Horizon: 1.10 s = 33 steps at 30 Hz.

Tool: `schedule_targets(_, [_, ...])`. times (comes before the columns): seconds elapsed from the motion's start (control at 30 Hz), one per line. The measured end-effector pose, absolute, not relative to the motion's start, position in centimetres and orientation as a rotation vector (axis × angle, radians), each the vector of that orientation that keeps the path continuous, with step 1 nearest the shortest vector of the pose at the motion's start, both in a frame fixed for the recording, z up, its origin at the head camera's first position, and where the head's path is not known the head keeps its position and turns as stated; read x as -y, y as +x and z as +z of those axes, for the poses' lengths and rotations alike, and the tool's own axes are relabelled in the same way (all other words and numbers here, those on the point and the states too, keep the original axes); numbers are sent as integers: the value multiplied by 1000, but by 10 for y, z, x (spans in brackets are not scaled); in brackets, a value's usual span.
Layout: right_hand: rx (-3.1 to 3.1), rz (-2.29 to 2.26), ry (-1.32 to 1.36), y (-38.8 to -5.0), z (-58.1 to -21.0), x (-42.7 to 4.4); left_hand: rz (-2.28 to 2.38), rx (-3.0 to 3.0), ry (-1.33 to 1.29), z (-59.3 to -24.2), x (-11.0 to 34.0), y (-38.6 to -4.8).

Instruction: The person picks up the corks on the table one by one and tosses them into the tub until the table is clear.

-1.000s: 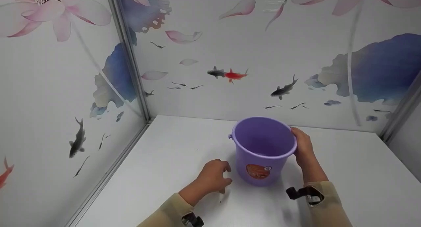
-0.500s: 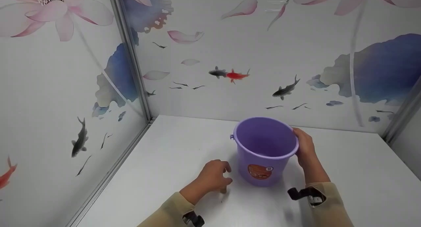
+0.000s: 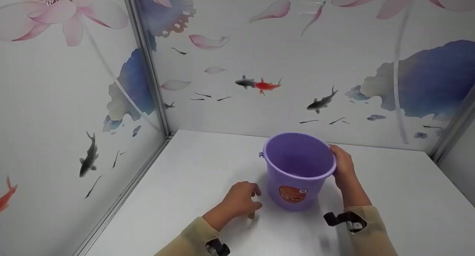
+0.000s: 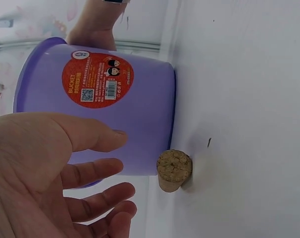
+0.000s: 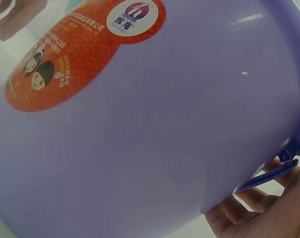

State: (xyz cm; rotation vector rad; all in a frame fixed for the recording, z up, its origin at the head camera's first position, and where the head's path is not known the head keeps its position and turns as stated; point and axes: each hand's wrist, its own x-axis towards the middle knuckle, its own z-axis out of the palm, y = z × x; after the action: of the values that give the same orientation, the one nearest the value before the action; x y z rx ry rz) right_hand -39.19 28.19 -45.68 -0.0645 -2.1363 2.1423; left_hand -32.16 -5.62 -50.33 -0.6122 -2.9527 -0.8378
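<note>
A purple bucket (image 3: 293, 189) stands upright on the white table, its mouth facing up and an orange-red label on its near side. My right hand (image 3: 343, 165) holds the bucket's right side just below the rim; in the right wrist view its fingers (image 5: 234, 210) lie against the wall beside the bucket's handle (image 5: 271, 176). Left of the bucket, my left hand (image 3: 239, 198) hovers with loosely bent fingers, holding nothing. A cork stopper (image 4: 174, 167) stands on the table near the bucket's base, mostly hidden under the left hand in the head view.
White panels (image 3: 222, 111) printed with lotus flowers and fish enclose the table (image 3: 207, 156) at the back and sides. Metal posts (image 3: 148, 63) run up the corners. A small dark speck (image 4: 209, 142) lies on the table near the cork.
Both hands and the bucket stay almost in place. The cork stopper shows a little more below the left hand than in the earliest frame.
</note>
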Motion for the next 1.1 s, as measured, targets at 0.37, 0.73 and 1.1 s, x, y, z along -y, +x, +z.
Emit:
schedule_targets(0.37, [2135, 2118, -64, -393, -456, -282, -887, 2987, -592, -504, 53, -320])
schedule_targets(0.73, [2095, 2178, -65, -393, -457, -283, -967, 3001, -595, -514, 50, -323])
schedule_targets(1.1, [2089, 2179, -65, -393, -459, -283, -797, 2969, -692, -523, 51, -324])
